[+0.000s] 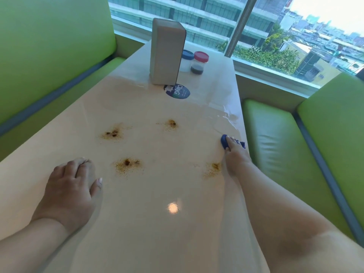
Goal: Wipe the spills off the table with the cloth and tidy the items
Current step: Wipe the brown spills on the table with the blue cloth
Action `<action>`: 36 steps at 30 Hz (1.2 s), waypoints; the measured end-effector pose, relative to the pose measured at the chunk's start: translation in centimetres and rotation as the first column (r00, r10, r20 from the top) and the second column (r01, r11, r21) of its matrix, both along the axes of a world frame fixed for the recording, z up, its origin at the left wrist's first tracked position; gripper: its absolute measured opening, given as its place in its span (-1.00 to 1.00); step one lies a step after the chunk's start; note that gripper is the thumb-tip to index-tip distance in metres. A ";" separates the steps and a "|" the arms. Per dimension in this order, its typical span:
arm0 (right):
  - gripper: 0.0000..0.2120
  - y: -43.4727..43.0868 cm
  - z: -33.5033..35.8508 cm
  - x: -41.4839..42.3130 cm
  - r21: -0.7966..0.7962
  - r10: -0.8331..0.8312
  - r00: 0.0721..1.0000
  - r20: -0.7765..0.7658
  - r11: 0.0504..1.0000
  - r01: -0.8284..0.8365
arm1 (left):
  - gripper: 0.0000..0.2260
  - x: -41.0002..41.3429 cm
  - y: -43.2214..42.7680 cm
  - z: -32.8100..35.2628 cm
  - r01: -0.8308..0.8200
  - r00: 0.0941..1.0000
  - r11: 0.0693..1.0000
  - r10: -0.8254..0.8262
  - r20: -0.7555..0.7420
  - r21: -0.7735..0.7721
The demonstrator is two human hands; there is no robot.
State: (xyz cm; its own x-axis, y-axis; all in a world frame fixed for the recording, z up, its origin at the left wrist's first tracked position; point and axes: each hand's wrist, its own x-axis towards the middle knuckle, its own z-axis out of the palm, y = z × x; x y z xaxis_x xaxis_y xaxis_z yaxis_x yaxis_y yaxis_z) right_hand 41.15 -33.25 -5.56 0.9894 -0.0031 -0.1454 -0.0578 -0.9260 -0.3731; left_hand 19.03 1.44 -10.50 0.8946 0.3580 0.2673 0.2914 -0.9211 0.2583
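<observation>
My left hand point(72, 186) lies flat on the desk point(149, 233) toward its left edge, fingers point(82, 164) straight and pressed together, thumb held apart. My right hand point(235, 154) is at the right edge, its fingers curled round a bunched blue cloth point(224, 141) that touches the desk top. Four brown speckled spills point(128, 163) dot the middle of the desk, two nearer and two farther; the near right one lies just beside my right wrist. Past them is a round dark blue sticker point(176, 91) whose white writing seems to read "Clayg". A tall grey box point(166, 52) stands upright on the sticker's far rim. Just right of it stand a blue-lidded jar point(187, 56) and a red-lidded jar point(201, 58) with dark contents. Green benches point(279, 146) flank the desk, and a window point(295, 36) lies beyond its far edge.
</observation>
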 end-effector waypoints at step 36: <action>-0.55 -1.7 -1.7 -7.0 0.213 0.021 0.997 0.080 0.976 -0.037 | -0.39 -0.3 -0.2 0.2 0.006 1.000 1.000 -0.006 -0.010 0.005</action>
